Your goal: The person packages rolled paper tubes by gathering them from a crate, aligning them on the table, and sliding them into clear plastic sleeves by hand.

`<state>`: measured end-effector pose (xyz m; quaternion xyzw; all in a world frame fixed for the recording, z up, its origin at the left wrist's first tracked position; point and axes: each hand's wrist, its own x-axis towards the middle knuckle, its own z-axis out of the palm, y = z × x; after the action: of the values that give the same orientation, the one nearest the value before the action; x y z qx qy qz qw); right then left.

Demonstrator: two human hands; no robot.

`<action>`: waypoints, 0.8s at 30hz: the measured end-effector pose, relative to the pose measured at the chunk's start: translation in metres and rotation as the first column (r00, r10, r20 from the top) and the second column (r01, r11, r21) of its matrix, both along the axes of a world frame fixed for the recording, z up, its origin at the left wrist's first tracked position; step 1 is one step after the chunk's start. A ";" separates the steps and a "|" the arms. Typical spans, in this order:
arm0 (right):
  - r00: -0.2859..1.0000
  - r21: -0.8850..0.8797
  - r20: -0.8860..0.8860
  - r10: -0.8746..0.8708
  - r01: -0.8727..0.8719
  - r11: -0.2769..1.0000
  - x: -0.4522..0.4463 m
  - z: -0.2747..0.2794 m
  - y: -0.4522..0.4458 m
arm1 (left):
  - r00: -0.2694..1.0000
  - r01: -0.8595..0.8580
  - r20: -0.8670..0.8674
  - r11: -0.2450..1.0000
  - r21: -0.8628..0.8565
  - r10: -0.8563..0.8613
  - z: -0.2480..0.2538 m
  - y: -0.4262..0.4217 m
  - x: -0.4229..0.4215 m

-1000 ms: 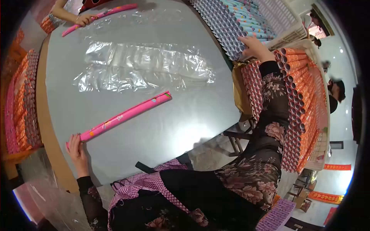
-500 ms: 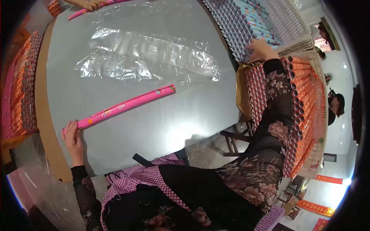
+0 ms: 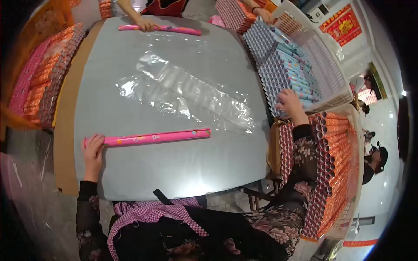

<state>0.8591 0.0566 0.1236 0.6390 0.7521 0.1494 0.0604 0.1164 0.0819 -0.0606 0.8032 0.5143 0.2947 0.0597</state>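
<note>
A pink printed tube [image 3: 159,138] lies on the grey table top, and its left end is in my left hand [image 3: 93,147], fingers closed around it. My right hand [image 3: 291,104] rests at the near corner of a stack of light blue tubes [image 3: 294,71] in the right-hand crate. Its fingers are bent and apart against the tube ends, with no tube visibly lifted in them. Beyond my pink tube, crumpled clear plastic bags [image 3: 191,91] are spread over the table [image 3: 143,174].
Across the table, another person's hand [image 3: 148,25] holds a second pink tube [image 3: 183,30]. A further hand [image 3: 263,16] touches the far blue tubes. Orange tubes [image 3: 337,152] fill a crate beside my right arm. An orange crate [image 3: 43,26] with more tubes stands left.
The camera view has shifted, showing more of the far side. My pink tube lies more level across the view. My right hand stays at the blue tubes, its fingers more bent.
</note>
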 end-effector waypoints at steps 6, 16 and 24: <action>0.961 0.074 -0.199 0.190 -0.178 0.981 -0.089 -0.036 0.016 | 0.998 0.015 0.069 1.000 0.004 -0.015 -0.006 0.002 -0.003; 0.762 -0.024 -0.479 0.435 -0.507 0.862 -0.316 -0.063 -0.004 | 0.993 0.008 0.114 0.999 0.044 -0.013 -0.013 0.003 0.001; 0.565 0.039 -0.585 0.582 -0.697 0.716 -0.469 -0.115 -0.023 | 0.989 0.003 0.150 1.000 -0.003 -0.003 -0.011 0.006 0.001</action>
<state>0.3901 0.0335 0.0087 0.3257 0.9260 -0.1075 -0.1578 0.1169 0.0878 -0.0716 0.7793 0.5076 0.3535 0.1000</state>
